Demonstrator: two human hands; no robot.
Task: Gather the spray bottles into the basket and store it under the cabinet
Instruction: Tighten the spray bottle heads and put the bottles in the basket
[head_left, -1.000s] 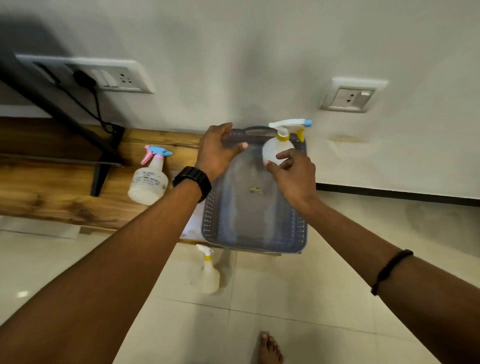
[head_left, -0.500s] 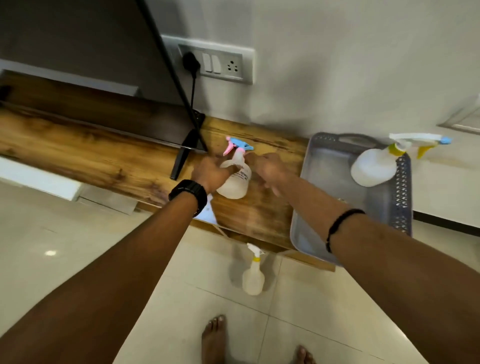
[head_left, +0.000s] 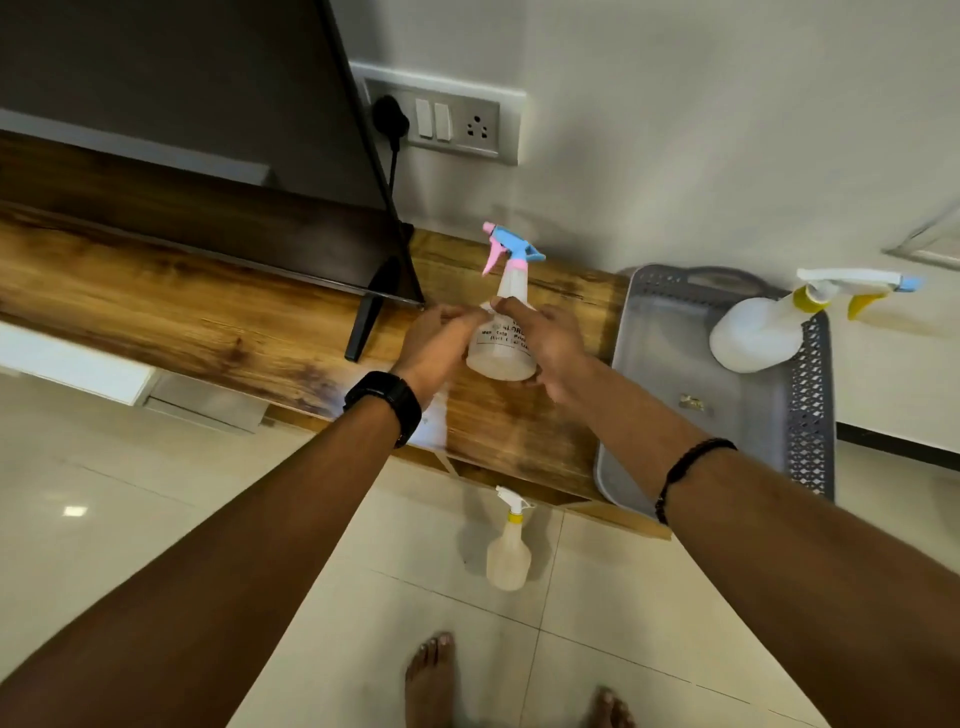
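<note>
Both hands close around one spray bottle (head_left: 503, 332) with a pink and blue trigger head. The left hand (head_left: 435, 343) wraps its fingers against the bottle's left side, and the right hand (head_left: 551, 340) presses its fingers against the right side, a fingertip reaching across the shoulder just below the neck. The bottle stands upright on the wooden cabinet top (head_left: 208, 322), near its right end, with printed text on its front.

Just right of the hands, a grey basket (head_left: 810, 395) with a perforated wall sits at the right end of the cabinet top, its near edge overhanging. Inside it, at the far right corner, a white bottle (head_left: 753, 335) with a yellow collar lies tilted, its trigger head poking out over the rim.

On the tiled floor (head_left: 156, 519), near the cabinet's front edge, a third small bottle (head_left: 508, 551) stands upright.

Left of the hands, a dark screen (head_left: 182, 130) stands on its leg at the far side of the cabinet top.
</note>
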